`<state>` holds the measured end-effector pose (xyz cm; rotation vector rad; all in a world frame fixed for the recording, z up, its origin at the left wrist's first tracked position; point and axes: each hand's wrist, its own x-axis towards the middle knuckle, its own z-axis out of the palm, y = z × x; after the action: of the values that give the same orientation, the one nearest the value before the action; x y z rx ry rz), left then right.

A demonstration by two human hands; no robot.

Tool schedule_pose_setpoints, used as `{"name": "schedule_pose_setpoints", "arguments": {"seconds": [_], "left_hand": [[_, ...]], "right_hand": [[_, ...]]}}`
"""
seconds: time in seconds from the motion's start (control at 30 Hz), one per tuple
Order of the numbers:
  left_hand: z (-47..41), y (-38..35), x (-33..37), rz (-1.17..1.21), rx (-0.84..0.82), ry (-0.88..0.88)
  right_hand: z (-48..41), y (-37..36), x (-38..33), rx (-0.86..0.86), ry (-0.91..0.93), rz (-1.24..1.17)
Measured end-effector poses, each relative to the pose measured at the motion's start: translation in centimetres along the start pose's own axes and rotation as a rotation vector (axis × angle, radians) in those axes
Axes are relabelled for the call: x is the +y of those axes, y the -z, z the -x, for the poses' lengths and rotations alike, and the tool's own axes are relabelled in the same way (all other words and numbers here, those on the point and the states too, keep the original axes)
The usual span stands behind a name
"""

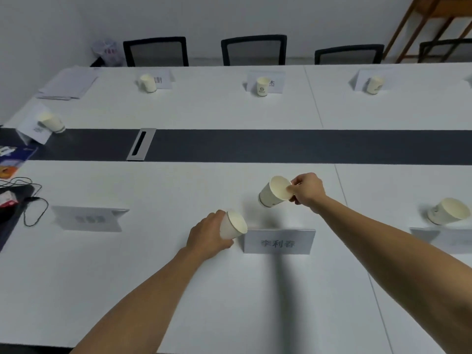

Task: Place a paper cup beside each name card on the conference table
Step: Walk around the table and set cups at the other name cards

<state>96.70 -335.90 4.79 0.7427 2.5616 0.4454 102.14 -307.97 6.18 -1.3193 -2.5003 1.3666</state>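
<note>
Setting: a long white conference table (229,111) with a dark strip down its middle; 4 chair backs stand along the far side.

Far side, done: 3 name cards each have a cup in front of them, namely the far-left cup (148,83), the far-middle cup (262,86) and the far-right cup (375,84).

Table end, done: the end cup (51,122) stands against the end name card (33,130) at the left.

Near side, done: the near-right cup (447,211) stands just behind the near-right name card (449,238).

Near side, in hand: the centre name card (278,242) has 2 cups close by, both in the person's hands.

Near side, left to do: the near-left name card (89,218) has no cup beside it.

Left hand (208,236): closed around the wall of the left cup (233,224), fingers wrapped behind it; the cup tilts, its mouth toward the centre card, just beside that card's left edge.

Right hand (307,189): pinches the rim of the right cup (274,191) between thumb and fingers, the cup tilted with its base near the tabletop; whether the base touches cannot be told.

Position of right cup: beyond the centre card, on its far side, apart from it.

Judgement: the task appears nearly complete; 1 held cup likely serves the centre card, the other the near-left card.
</note>
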Motion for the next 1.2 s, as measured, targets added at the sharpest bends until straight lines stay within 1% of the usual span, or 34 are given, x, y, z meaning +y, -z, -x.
{"name": "schedule_pose_setpoints", "arguments": {"seconds": [0.13,0.2,0.4,0.53,0.8,0.93,1.07,1.2], "left_hand": [[-2.0,-0.3,-1.1,0.006,-0.042,-0.002],[-2.8,-0.5,-1.7,0.003,-0.050,0.002],[-4.0,-1.1,-2.9,0.016,-0.072,0.023],[-3.7,-1.3,-3.2,0.021,-0.073,0.020],[-1.5,0.5,-2.0,0.014,-0.025,-0.040],[0.1,1.5,-1.0,0.000,0.018,-0.080],[3.7,2.3,-0.3,0.003,0.077,-0.091],[8.3,3.0,-0.9,0.000,0.146,-0.061]], "right_hand": [[-2.1,-2.4,2.4,-0.049,-0.165,0.066],[-2.5,-3.4,3.2,-0.067,-0.210,0.083],[-3.1,-5.6,3.9,-0.106,-0.284,0.104],[-2.6,-5.8,3.6,-0.130,-0.298,0.110],[1.0,-2.6,1.8,-0.063,-0.195,0.176],[3.4,-1.8,0.8,-0.064,-0.127,0.177],[6.9,-1.2,-0.3,-0.086,-0.026,0.210],[10.2,-1.9,-1.7,-0.118,0.109,0.267]]}}
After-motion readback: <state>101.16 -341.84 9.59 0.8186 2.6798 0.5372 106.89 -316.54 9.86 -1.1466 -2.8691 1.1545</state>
